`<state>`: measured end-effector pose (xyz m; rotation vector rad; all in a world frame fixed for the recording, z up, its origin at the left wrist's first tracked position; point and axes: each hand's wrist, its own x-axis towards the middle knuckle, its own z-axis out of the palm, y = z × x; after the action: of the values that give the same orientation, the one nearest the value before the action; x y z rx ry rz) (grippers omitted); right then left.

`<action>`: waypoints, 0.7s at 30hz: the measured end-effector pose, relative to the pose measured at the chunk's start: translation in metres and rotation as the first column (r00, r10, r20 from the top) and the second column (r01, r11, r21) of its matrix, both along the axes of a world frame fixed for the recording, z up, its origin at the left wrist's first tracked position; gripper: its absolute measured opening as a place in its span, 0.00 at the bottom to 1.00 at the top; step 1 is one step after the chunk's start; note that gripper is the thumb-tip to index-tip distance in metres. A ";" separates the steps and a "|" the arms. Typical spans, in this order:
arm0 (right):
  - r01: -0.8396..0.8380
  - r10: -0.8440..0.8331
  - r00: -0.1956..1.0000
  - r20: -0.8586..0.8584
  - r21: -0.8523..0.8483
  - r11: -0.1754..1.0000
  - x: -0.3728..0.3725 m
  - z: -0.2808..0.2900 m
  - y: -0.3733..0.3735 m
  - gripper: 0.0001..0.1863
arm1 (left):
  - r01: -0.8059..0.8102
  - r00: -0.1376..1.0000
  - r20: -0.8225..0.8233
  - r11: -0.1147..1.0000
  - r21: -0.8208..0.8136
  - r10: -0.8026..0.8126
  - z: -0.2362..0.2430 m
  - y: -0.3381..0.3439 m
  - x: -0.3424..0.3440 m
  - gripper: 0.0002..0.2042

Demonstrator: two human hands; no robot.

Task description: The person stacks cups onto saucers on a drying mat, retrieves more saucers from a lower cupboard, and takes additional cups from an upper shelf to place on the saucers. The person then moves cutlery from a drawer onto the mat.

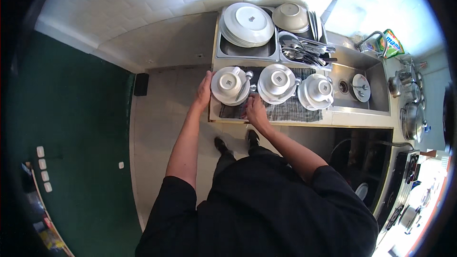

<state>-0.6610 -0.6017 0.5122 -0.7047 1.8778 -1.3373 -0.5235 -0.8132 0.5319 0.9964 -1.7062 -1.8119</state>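
My left hand (204, 90) lies with straight fingers along the left rim of a stack of white saucers (219, 94). On that stack sits an upside-down white cup (227, 82) with a teaspoon (246, 82) beside it. My right hand (255, 111) is at the stack's lower right with its fingers curled together over the dark checked cloth (295, 113); what they hold, if anything, I cannot make out. A middle saucer stack bears another upturned cup (277, 79) and a teaspoon (295, 86). The right-hand stack also has an upturned cup (320, 88).
Behind stand stacked white plates (251, 19), upturned bowls (289, 16) and a metal tray of cutlery (304, 50). At the right, the sink (381, 100) holds a plate with spoons (361, 88) below a tap (373, 38). Pots (413, 119) stand farther right. The counter's left edge is beside my left hand.
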 end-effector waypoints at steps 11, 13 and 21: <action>0.196 -0.195 0.979 0.061 -0.020 0.980 0.015 0.019 -0.029 0.16 | 0.110 0.972 0.161 0.937 0.331 -0.171 0.061 0.001 -0.003 0.46; 0.234 -0.231 0.970 0.076 -0.032 0.972 0.014 -0.006 -0.036 0.15 | 0.096 0.968 0.192 0.946 0.310 -0.162 0.067 -0.002 -0.006 0.46; 0.318 -0.341 0.853 -0.395 -0.123 0.940 0.023 -0.030 -0.045 0.14 | 0.217 0.941 0.157 0.892 0.397 -0.299 0.048 -0.007 -0.020 0.44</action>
<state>-0.6381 -0.6470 0.4819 -0.7609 2.3954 -1.5470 -0.5439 -0.8199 0.5803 1.2000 -1.7185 -2.3469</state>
